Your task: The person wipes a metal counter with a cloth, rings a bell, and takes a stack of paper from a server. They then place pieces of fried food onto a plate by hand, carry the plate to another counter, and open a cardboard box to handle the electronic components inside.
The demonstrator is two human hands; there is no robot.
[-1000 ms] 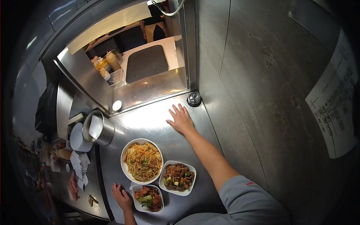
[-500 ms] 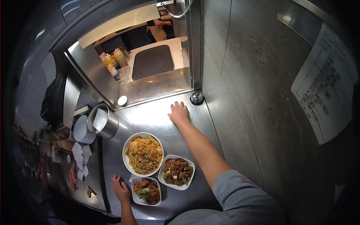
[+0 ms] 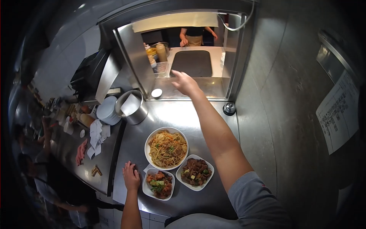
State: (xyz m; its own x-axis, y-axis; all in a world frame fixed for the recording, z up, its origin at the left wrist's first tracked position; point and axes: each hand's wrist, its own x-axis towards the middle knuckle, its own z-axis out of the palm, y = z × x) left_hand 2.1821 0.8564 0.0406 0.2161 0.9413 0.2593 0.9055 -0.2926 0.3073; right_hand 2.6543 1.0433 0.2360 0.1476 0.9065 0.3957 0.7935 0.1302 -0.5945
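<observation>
My right hand reaches into the serving window, above its metal sill, fingers stretched out and holding nothing. On the steel counter, my left hand lies flat and open, just left of a small square bowl of reddish meat and greens. Behind that stands a large round bowl of noodles. To its right is another square bowl of brown meat with vegetable pieces. A pale slip of paper shows partly under or beside the bowls.
A call bell stands by the right wall, a small white dish on the sill. A metal pot and stacked plates are at the left. Beyond the window are a black tray, sauce bottles and a person.
My right hand has lifted off the counter near the bell and moved forward into the window. The view has turned left. The person beyond the window now stands nearer the black tray.
</observation>
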